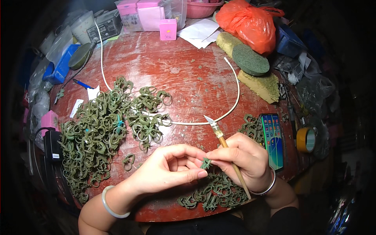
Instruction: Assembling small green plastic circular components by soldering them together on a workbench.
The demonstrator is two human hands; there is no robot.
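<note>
Low over the red table (141, 58), near a heap of green rings (94, 133), the left hand (172, 166) and right hand (246, 156), the latter also gripping a knife (240, 176), pinched a green piece (206, 163) that slackening fingers might drop.

Two hands (172, 168) (244, 160), one knife (237, 172), one held green piece (206, 163), two bangles (106, 203) (271, 183), one phone (272, 137), one tape roll (302, 140)

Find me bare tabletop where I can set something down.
Widest: the red tabletop between the papers and the white cable. A narrower strip lies between cable and left hand. Crowded: left and front, green pieces; right, phone and tape.
</note>
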